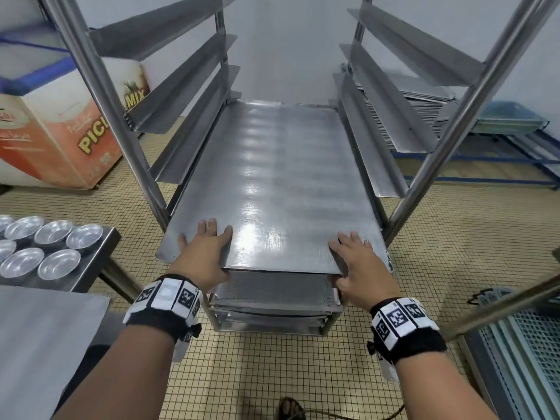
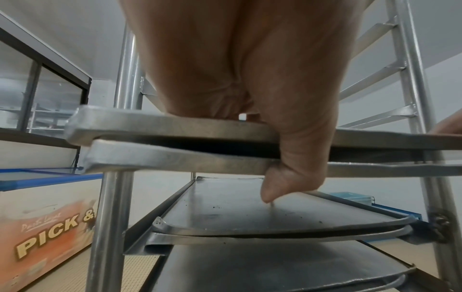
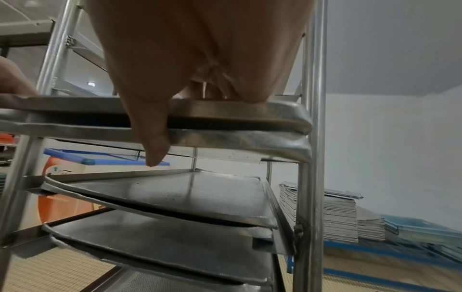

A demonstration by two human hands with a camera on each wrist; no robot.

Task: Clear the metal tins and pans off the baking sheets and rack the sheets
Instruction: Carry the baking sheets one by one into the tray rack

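A bare metal baking sheet (image 1: 272, 177) lies level on a runner pair of the steel rack (image 1: 121, 116), its near end sticking out toward me. My left hand (image 1: 206, 247) lies on its near left corner, fingers straight on top. My right hand (image 1: 357, 265) does the same at the near right corner. In the left wrist view the left thumb (image 2: 287, 177) hangs down across the front edges of this sheet (image 2: 175, 126) and a second sheet (image 2: 175, 160) just beneath. The right thumb (image 3: 155, 142) hangs likewise. Several round metal tins (image 1: 54, 234) sit on the steel table (image 1: 112, 237) at left.
Lower runners carry more sheets (image 3: 175, 193); upper runners (image 1: 169, 71) show none. Another sheet (image 1: 45, 344) lies at the lower left. A "PICK & MIX" chest freezer (image 1: 60, 131) stands left of the rack. Stacked sheets (image 1: 424, 101) sit back right on a blue frame. A wire rack (image 1: 530, 359) stands at lower right.
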